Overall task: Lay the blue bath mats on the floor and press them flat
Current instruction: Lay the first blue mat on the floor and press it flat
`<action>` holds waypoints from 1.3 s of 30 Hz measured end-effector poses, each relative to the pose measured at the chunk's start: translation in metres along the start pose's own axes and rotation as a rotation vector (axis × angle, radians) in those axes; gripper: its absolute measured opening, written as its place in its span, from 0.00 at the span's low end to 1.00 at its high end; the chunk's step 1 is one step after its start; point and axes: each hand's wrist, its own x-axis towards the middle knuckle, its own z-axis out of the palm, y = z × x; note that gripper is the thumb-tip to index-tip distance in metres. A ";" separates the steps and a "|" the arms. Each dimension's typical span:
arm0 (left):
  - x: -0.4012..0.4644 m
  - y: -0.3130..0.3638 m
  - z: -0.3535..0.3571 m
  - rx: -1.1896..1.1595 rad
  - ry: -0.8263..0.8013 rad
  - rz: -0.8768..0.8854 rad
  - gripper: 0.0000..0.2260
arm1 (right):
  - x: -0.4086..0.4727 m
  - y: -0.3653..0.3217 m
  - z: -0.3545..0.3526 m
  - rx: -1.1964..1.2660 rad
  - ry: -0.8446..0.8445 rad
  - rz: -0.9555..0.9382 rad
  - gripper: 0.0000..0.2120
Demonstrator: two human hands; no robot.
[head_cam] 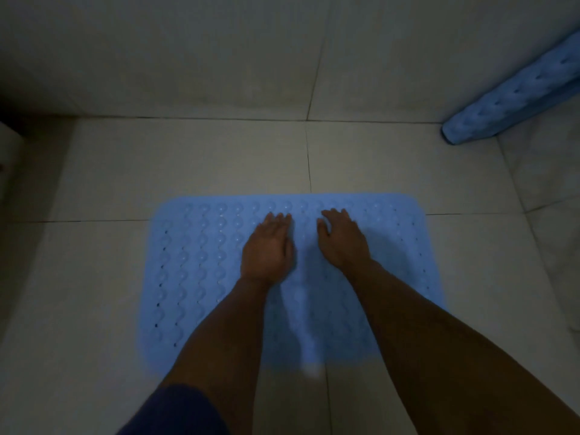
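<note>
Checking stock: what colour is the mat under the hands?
Light blue mat, bumpy with small holes; head view.

Light: dim, bluish cast
Shadows: soft, on mat (194, 262) beside the arms
Corners: dark, walls bowed
Focus: soft, slightly blurred throughout

Two blue bath mats, one flat (194, 262) and one rolled (514, 98); two hands, left (266, 249) and right (342, 243).
</note>
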 end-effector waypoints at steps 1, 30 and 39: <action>-0.002 -0.010 -0.006 0.049 0.050 -0.020 0.29 | 0.000 -0.010 0.007 -0.007 -0.024 -0.013 0.22; -0.071 -0.106 -0.007 0.321 0.174 -0.110 0.27 | -0.036 -0.040 0.141 -0.371 -0.002 -0.285 0.38; -0.082 -0.081 -0.054 0.351 0.100 -0.104 0.26 | 0.001 -0.093 0.062 -0.146 -0.379 0.021 0.28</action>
